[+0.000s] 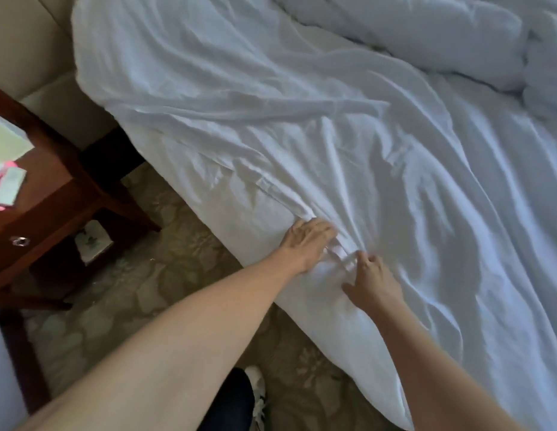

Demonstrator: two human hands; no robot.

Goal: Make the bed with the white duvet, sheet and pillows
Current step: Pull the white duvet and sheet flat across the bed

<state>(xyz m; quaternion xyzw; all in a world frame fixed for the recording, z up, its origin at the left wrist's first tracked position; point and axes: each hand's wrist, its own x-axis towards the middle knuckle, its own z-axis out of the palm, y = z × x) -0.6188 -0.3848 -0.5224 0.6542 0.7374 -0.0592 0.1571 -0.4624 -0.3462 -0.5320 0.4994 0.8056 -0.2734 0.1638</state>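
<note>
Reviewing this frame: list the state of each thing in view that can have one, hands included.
White fabric duvet: crumpled, edge bunched at the bed's side.
White sheet: wrinkled, hanging over the mattress side.
White pillows: heaped at the far side, not arranged.
Left hand: gripping the bunched fabric edge.
Right hand: pinching the same fabric edge.
Dark wooden nightstand drawer: closed.

Single head-worn view, steeply down, close over the bed [333,135] edge

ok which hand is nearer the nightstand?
Left. The left hand grips the sheet at the bed's edge, on the side toward the nightstand. The right hand pinches the same fold, on the far side of the left.
</note>
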